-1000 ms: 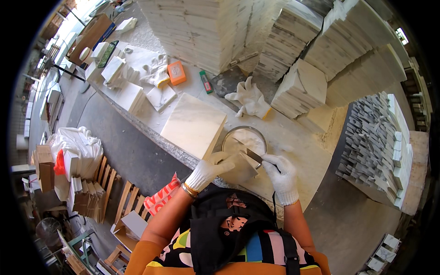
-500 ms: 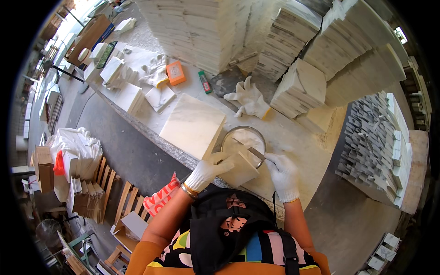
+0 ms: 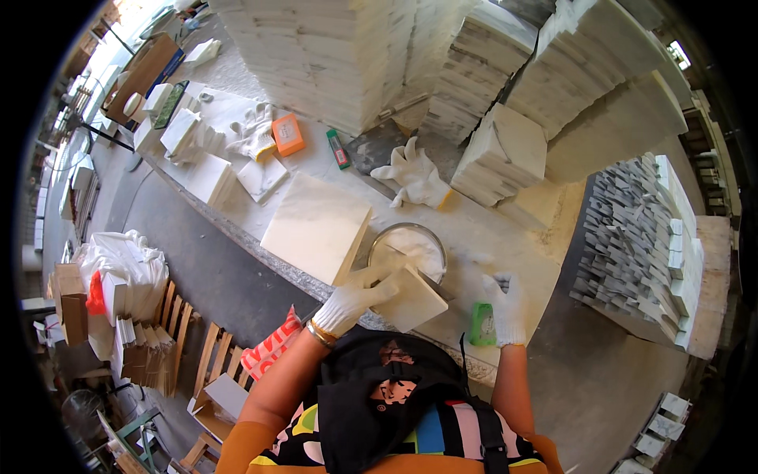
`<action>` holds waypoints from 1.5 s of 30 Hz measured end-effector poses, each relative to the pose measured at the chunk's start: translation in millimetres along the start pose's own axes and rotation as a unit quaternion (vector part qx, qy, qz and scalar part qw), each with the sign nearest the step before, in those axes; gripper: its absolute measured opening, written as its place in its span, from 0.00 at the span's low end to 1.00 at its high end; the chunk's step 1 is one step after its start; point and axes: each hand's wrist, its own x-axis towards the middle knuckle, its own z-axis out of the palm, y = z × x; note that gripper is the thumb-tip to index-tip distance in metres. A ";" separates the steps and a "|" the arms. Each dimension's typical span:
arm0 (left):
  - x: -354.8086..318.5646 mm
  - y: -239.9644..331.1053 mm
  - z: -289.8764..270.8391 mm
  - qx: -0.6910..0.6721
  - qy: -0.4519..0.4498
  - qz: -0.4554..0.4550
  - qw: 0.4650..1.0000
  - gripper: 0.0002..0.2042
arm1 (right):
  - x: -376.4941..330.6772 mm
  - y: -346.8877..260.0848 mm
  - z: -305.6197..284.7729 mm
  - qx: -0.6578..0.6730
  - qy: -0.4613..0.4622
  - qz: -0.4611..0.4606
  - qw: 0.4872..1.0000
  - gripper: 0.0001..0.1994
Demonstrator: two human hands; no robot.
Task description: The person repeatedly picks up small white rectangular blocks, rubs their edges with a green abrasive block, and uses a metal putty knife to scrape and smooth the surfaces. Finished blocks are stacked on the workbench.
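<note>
My left hand (image 3: 349, 306), in a white work glove, grips the left edge of a square white marble tile (image 3: 414, 302), tilted at the near edge of the bench. Behind the tile stands a round metal-rimmed bowl (image 3: 420, 246) of white powder or paste. A thin dark metal tool (image 3: 436, 289) shows partly between tile and bowl. My right hand (image 3: 509, 312), also gloved, is to the right, apart from the tile, its fingers bunched together; what they hold, if anything, is hidden. Just left of its palm is a green block (image 3: 482, 325); contact is unclear.
A larger pale slab (image 3: 316, 229) lies left of the bowl. Beyond are a loose glove (image 3: 412, 175), a green-and-red box (image 3: 338, 150), an orange box (image 3: 288, 135) and tall marble stacks (image 3: 316, 63). Many small grey pieces (image 3: 624, 237) are piled at right.
My right hand has moved right, away from the tool at the bowl, and the green block now shows beside it. My left hand still holds the tile. The whole view has shifted slightly.
</note>
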 end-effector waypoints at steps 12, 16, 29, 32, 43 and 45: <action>8.5 -2.7 3.7 -0.042 -0.064 0.014 0.997 0.23 | 51.6 13.8 23.7 -0.037 -0.038 -0.143 0.988 0.22; 8.7 -5.6 3.1 -0.027 -0.062 0.006 0.998 0.21 | 37.7 1.2 18.2 0.082 -0.066 -0.107 0.989 0.14; 6.1 2.7 3.0 -0.054 -0.072 0.005 0.996 0.20 | -23.0 -105.9 -15.8 0.017 -0.179 -0.223 0.958 0.18; 2.4 9.8 2.7 -0.056 -0.059 0.016 0.997 0.20 | -29.3 -124.0 -13.2 0.013 -0.190 -0.221 0.956 0.17; -1.3 9.1 0.5 -0.086 -0.059 0.011 0.994 0.19 | -29.1 -129.7 -5.7 -0.061 -0.165 -0.293 0.940 0.18; -1.8 9.4 0.9 -0.098 -0.063 0.018 0.993 0.19 | -28.4 -128.2 -4.5 -0.067 -0.161 -0.303 0.937 0.17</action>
